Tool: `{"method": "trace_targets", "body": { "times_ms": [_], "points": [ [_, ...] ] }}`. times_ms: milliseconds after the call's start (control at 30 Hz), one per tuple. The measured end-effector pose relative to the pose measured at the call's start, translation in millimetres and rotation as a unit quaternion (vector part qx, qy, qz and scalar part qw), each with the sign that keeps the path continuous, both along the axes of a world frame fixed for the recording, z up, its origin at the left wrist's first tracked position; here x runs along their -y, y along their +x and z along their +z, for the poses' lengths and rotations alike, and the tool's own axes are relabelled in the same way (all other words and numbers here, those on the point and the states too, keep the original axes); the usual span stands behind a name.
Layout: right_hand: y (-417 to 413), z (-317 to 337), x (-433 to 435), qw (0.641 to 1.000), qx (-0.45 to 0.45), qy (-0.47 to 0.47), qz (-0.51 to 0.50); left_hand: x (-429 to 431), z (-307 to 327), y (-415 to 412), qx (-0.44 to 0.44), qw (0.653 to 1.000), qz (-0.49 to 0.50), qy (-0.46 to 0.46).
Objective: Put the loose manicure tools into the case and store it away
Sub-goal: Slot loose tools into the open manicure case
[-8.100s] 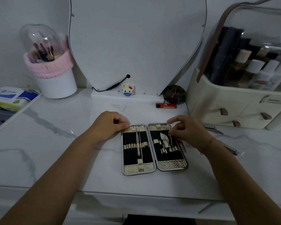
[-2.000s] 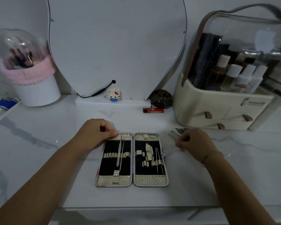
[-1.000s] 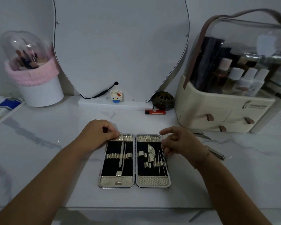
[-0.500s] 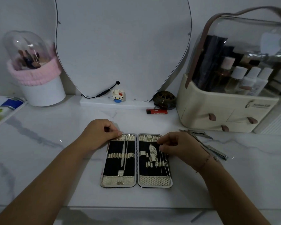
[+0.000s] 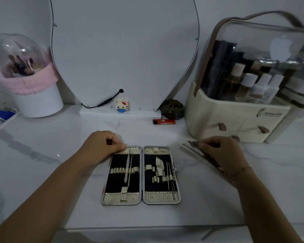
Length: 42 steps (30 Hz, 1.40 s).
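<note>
I see the black-lined, silver-framed manicure case point(image 5: 123, 196) lying open on the white marble worktop point(image 5: 42, 172), the left hand point(image 5: 100, 148) pinching its far left corner while the right hand point(image 5: 225, 153), just beside it, curls round blurred loose metal manicure tools point(image 5: 191, 149) whose near ends vanish beneath hand and wrist.

One open manicure case point(image 5: 140, 175), two halves, one left hand point(image 5: 100, 148), one right hand point(image 5: 223, 155), loose tools point(image 5: 191, 149) too blurred to count, one mirror point(image 5: 125, 50), one red lighter point(image 5: 164, 121), one block figure point(image 5: 121, 105), three drawer pulls point(image 5: 222, 127)
</note>
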State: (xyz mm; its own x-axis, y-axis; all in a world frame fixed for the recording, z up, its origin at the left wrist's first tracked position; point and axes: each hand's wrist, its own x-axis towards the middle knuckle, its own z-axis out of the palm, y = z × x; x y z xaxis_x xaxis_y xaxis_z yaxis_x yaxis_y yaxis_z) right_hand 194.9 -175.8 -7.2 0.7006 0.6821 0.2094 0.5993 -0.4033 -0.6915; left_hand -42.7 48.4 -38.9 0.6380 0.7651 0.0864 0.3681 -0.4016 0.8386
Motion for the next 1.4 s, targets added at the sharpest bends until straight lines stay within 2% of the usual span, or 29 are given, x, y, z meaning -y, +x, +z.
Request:
{"method": "trace_targets", "body": {
  "times_ms": [267,433,633,700,767,833,933,1133,1400],
  "points": [
    [-3.8,-17.6,-7.5,0.995,0.06,-0.082,0.022,0.0,-1.5,-0.2,0.016,1.0,0.003,-0.013],
    [-4.3,-16.6,-14.6,0.987,0.066,-0.142,0.031,1.0,-1.0,0.0,0.015,1.0,0.001,-0.012],
    [-5.4,-16.0,-16.6,0.99,0.056,-0.115,0.067,-0.5,-0.8,-0.5,0.006,1.0,0.0,0.008],
    [-6.3,-15.8,-16.6,0.994,0.014,-0.069,0.078,-1.3,-1.1,-0.7,-0.001,1.0,0.002,0.015],
    [-11.8,-9.9,-19.1,0.991,-0.081,-0.002,0.104,-1.3,-0.7,-0.9,-0.002,1.0,0.001,0.012],
    [-21.8,-2.0,-25.3,0.972,-0.176,0.047,0.148,-0.9,0.0,-0.8,-0.006,1.0,-0.002,0.013],
    [-43.3,5.7,-43.3,0.946,-0.238,0.061,0.21,-1.1,0.6,-0.9,-0.012,1.0,-0.001,0.015],
    [-63.0,-3.1,-79.8,0.954,-0.189,0.003,0.234,-2.0,0.3,-0.9,-0.019,0.999,0.001,0.028],
    [-61.7,-11.4,-85.4,0.973,-0.126,0.012,0.193,-4.5,-1.9,-0.5,-0.02,0.999,-0.001,0.032]
  ]
}}
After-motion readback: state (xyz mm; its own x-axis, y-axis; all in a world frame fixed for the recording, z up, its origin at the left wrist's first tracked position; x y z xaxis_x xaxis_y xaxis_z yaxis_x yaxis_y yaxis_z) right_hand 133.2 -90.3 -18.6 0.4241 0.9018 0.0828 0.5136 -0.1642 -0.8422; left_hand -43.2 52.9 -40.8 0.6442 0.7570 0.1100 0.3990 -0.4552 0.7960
